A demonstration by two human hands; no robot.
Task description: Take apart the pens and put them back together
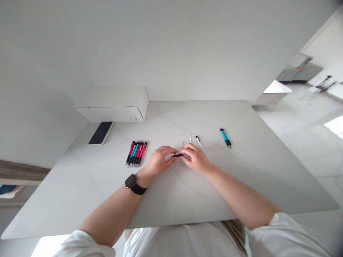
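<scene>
Over the middle of the table, my left hand (160,160) and my right hand (197,159) meet, fingertips closed around a small black pen part (177,155). Something pale shows between the left thumb and fingers, too small to make out. Just beyond my right hand lie a white pen barrel with a black clip (199,141), a thin white tube (190,138) and a tiny clear piece (183,142). To the left of my left hand is a row of several red and teal pens (136,154) with black grips. Two teal pens (226,138) lie together farther right.
A long white box (112,114) stands against the wall at the back left of the table (187,200). In front of it lies a phone (101,133), dark screen up. The table's right edge slants away toward the tiled floor.
</scene>
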